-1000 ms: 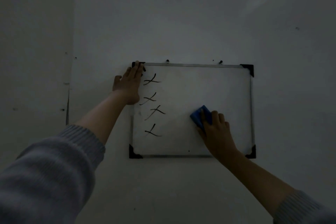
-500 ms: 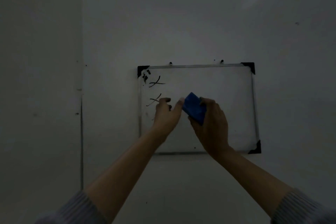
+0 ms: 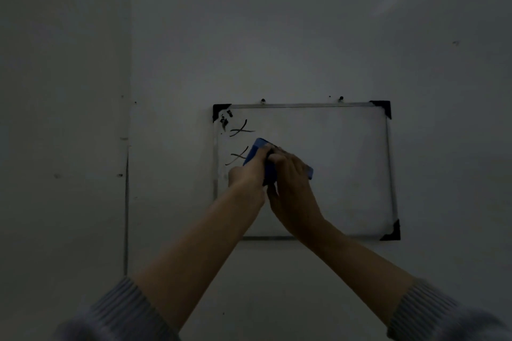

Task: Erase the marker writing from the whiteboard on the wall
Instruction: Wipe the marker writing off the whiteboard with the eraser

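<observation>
A small whiteboard (image 3: 346, 152) with a metal frame and black corner caps hangs on the wall. Black marker strokes (image 3: 241, 130) show near its left edge, with a smudge (image 3: 224, 120) by the top left corner; lower strokes are hidden behind my hands. A blue eraser (image 3: 256, 148) is in front of the board's left half. My left hand (image 3: 249, 171) and my right hand (image 3: 291, 183) are both closed on the eraser, pressed together side by side.
The wall (image 3: 277, 36) around the board is plain and dim. Two hooks (image 3: 262, 100) hold the board's top edge. A vertical seam (image 3: 127, 202) runs down the wall to the left.
My left hand left the board's top left corner and came to the eraser. My right hand carried the eraser up and left from the lower middle. Both hands now hold it.
</observation>
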